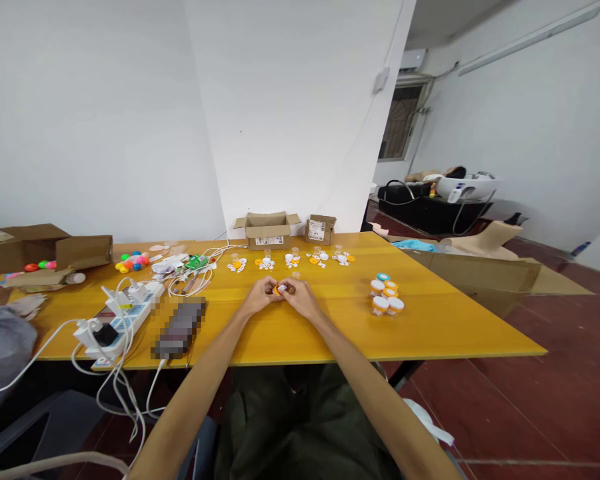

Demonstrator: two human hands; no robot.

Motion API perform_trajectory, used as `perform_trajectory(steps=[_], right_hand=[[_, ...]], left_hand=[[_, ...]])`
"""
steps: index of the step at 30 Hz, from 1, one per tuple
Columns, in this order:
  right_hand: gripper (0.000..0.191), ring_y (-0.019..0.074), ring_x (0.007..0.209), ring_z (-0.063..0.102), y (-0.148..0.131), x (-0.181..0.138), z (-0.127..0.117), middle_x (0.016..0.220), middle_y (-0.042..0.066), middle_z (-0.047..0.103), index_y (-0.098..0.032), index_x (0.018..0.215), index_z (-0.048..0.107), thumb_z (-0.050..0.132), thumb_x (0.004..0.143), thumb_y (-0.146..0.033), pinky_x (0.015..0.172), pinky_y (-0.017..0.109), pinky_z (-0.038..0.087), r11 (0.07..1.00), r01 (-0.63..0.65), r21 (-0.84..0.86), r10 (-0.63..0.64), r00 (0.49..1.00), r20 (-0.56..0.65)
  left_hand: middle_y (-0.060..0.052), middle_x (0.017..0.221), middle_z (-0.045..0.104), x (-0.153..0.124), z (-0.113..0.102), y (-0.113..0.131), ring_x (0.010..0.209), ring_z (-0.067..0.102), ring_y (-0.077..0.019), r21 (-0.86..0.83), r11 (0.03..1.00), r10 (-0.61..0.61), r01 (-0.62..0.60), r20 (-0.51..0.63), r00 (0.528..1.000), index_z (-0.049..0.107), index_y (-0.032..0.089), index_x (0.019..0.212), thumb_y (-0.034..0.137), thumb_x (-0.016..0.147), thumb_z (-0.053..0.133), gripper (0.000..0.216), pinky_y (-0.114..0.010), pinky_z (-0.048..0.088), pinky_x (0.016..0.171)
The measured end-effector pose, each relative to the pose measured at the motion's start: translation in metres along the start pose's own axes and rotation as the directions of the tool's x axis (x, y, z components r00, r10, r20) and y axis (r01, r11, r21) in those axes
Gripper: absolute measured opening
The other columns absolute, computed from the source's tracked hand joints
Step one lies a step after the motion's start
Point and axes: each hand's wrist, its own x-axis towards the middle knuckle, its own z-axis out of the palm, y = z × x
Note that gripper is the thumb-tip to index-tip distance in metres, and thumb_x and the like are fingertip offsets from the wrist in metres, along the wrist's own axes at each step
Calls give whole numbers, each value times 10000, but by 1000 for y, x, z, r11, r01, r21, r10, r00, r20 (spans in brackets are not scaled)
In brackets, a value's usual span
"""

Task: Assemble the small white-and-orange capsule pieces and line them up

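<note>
Both hands meet over the table's middle. My left hand (259,297) and my right hand (301,299) pinch one small round orange-and-white plastic piece (281,289) between them; dark spots or holes show on its white face. Fingers cover part of it. Just beyond the hands stands a small clear cup (295,275). Farther back, a row of loose parts runs across the table: white discs with holes (238,265), orange rings (314,261), white caps (323,256) and clear cups (267,253). To the right stand several clear jars with orange-and-white lids (380,304), one with a teal top (383,277).
Two cardboard boxes (269,230) (321,229) stand by the wall. On the left are a white power strip (125,327) with tangled cables, a blurred-out phone (180,327), coloured balls (133,261) and an open carton (85,252). A person's grey sleeve (5,353) shows far left.
</note>
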Motion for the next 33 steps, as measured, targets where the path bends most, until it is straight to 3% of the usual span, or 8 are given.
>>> perform_trajectory(steps=[10, 19, 33], right_hand=[[92, 170, 656, 630, -2, 0, -1, 714, -6, 709, -233, 738, 688, 601, 737, -264, 655, 287, 499, 999, -22, 48, 22, 1000, 4], [93, 168, 660, 638, -4, -1, -3, 723, -4, 721, -233, 742, 697, 604, 730, -235, 660, 284, 503, 1000, -28, -10, 28, 1000, -2], [80, 161, 656, 635, 5, 0, -5, 726, -3, 716, -225, 747, 679, 605, 758, -253, 648, 272, 503, 999, 6, 33, -7, 999, 41]], left_hand=[[19, 735, 655, -2, 0, 5, 696, 617, -130, 4, 1000, -6, 5, 19, 1000, 579, 179, 759, 360, 519, 901, 440, -279, 503, 714], [8, 744, 671, -4, 0, 6, 697, 614, -132, 11, 1000, 15, -16, 20, 1000, 595, 176, 766, 379, 530, 900, 436, -280, 499, 719], [11, 772, 680, 0, -2, -2, 740, 635, -137, 35, 999, 22, -24, 56, 998, 617, 169, 809, 358, 570, 882, 404, -275, 503, 753]])
